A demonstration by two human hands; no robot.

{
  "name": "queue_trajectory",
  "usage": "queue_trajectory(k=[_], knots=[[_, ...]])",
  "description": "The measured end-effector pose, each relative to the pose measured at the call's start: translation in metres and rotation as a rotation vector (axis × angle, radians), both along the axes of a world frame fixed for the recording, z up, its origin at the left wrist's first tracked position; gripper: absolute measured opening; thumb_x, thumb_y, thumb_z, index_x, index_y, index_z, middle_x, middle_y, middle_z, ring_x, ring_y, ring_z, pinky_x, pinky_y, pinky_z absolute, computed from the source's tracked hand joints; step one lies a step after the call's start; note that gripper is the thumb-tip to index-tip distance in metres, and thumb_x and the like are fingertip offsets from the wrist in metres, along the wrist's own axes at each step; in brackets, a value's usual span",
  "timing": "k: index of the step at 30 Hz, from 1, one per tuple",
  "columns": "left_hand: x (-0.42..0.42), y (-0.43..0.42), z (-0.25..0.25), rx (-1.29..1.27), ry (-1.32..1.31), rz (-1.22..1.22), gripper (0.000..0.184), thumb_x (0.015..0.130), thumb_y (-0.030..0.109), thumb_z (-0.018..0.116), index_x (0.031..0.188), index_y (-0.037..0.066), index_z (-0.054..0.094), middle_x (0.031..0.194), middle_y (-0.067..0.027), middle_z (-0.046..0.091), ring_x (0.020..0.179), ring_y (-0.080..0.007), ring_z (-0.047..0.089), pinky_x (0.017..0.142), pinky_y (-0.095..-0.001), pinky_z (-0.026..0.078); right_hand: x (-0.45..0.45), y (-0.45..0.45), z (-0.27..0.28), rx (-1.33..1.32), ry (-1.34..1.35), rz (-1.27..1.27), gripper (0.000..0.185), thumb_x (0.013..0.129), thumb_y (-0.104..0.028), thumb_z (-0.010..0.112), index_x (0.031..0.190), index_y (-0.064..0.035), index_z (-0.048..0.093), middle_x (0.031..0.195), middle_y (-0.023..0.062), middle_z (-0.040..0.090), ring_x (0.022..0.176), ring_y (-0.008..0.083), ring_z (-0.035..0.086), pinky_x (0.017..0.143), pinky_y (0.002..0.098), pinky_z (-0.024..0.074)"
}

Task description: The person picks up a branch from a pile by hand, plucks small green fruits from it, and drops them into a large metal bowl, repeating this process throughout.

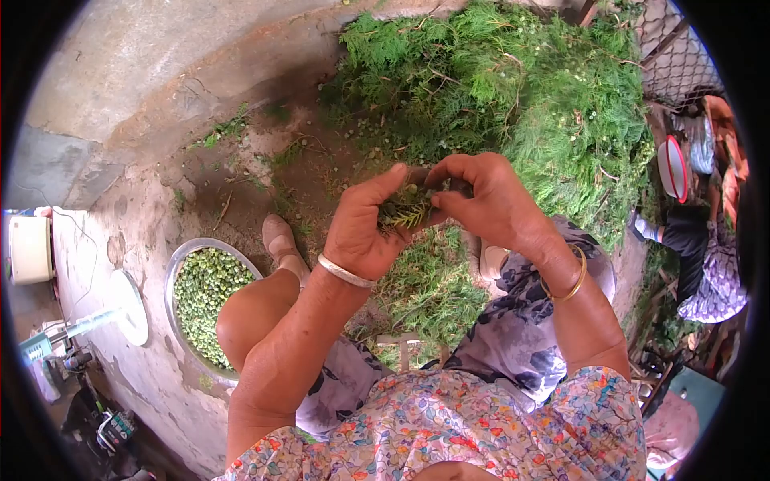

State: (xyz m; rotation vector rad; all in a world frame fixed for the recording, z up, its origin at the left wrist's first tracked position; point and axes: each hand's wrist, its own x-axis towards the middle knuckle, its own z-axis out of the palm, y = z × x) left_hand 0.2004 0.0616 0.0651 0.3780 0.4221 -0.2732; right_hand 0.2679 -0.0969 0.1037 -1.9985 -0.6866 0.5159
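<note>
Holding a conifer sprig (407, 216) in the left hand (361, 218), pinching it with the right hand (489, 200), near a metal basin (171, 290) of green cones (208, 297).

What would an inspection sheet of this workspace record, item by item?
Surface: worn concrete floor, plant debris strewn about.
Job's things: conifer sprig in hand; metal basin of small green cones; heap of conifer branches.
Clutter: loose clippings between the shoes.
Hands: left hand holds the sprig; right hand is at it, grip unclear.
Cables: thin cord near a round white base.
Surroundings: chain-link fence; another person towards the right edge.
</note>
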Motion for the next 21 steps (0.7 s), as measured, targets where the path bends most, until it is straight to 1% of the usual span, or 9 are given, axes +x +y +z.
queue_trajectory(k=[4,6,9,11,12,16,18,20,21], knots=[[0.000,-0.001,-0.004,0.010,0.001,-0.013,0.021,0.091,0.014,0.052,0.099,-0.006,0.057,0.094,-0.0147,0.063,0.083,-0.0236,0.064,0.077,-0.0405,0.058,0.000,-0.001,0.003,-0.066,-0.090,0.035,0.012,0.078,-0.002,0.058,0.086,0.0058,0.063,0.067,0.0136,0.064,0.061,0.0162,0.064,0.054,0.0310,0.0499],[0.001,-0.001,-0.001,0.039,0.006,-0.013,0.020,0.090,0.012,0.054,0.099,-0.006,0.057,0.093,-0.0141,0.063,0.083,-0.0229,0.064,0.077,-0.0405,0.058,-0.002,0.002,0.011,0.165,0.191,-0.106,0.012,0.079,-0.003,0.058,0.085,0.0064,0.062,0.067,0.0079,0.063,0.064,0.0111,0.063,0.053,0.0281,0.0497],[0.001,0.000,0.006,0.142,-0.064,-0.028,0.018,0.088,0.008,0.057,0.100,-0.004,0.058,0.091,-0.0119,0.064,0.081,-0.0206,0.064,0.074,-0.0365,0.058,0.000,0.003,0.001,0.199,0.158,-0.151,0.012,0.080,-0.003,0.057,0.085,0.0063,0.062,0.068,0.0043,0.062,0.061,0.0073,0.059,0.051,0.0246,0.0484],[0.001,0.000,0.006,0.291,-0.049,-0.159,0.021,0.088,0.007,0.057,0.107,-0.001,0.057,0.096,-0.0093,0.063,0.087,-0.0183,0.063,0.078,-0.0329,0.055,-0.002,0.004,-0.001,0.195,0.145,-0.168,0.011,0.080,-0.003,0.057,0.085,0.0063,0.062,0.068,0.0044,0.062,0.060,0.0066,0.058,0.051,0.0236,0.0477],[0.001,0.000,0.007,0.290,-0.047,-0.158,0.021,0.088,0.007,0.057,0.107,-0.001,0.057,0.096,-0.0093,0.063,0.087,-0.0183,0.063,0.078,-0.0329,0.055,-0.003,0.005,-0.001,0.191,0.133,-0.184,0.011,0.080,-0.002,0.057,0.085,0.0064,0.062,0.067,0.0046,0.062,0.059,0.0059,0.056,0.051,0.0226,0.0470],[-0.001,0.000,0.007,0.275,-0.039,-0.145,0.020,0.087,0.006,0.058,0.105,0.000,0.058,0.094,-0.0089,0.063,0.081,-0.0171,0.063,0.073,-0.0297,0.053,-0.002,0.007,0.007,0.188,0.238,-0.177,0.011,0.081,-0.003,0.057,0.086,0.0067,0.062,0.067,0.0043,0.061,0.057,0.0054,0.055,0.051,0.0220,0.0464],[-0.002,0.000,0.005,0.279,-0.037,-0.144,0.019,0.087,0.006,0.058,0.104,-0.001,0.058,0.093,-0.0089,0.064,0.080,-0.0172,0.063,0.071,-0.0297,0.053,0.002,0.004,0.004,0.166,0.215,-0.045,0.013,0.082,-0.004,0.057,0.086,0.0076,0.062,0.067,0.0046,0.061,0.058,0.0057,0.055,0.050,0.0221,0.0460],[-0.002,-0.001,0.004,0.297,-0.088,-0.140,0.022,0.085,0.004,0.060,0.104,-0.005,0.057,0.089,-0.0111,0.064,0.076,-0.0174,0.063,0.061,-0.0276,0.051,0.000,0.005,0.001,0.208,0.237,-0.086,0.013,0.082,-0.004,0.057,0.086,0.0071,0.062,0.066,0.0040,0.060,0.056,0.0053,0.054,0.048,0.0214,0.0440],[-0.002,-0.001,0.004,0.297,-0.088,-0.139,0.022,0.085,0.004,0.060,0.104,-0.005,0.057,0.089,-0.0111,0.064,0.076,-0.0174,0.063,0.061,-0.0276,0.051,-0.001,0.006,0.001,0.251,0.258,-0.126,0.013,0.082,-0.005,0.058,0.086,0.0066,0.063,0.065,0.0033,0.059,0.054,0.0049,0.052,0.046,0.0208,0.0420]])
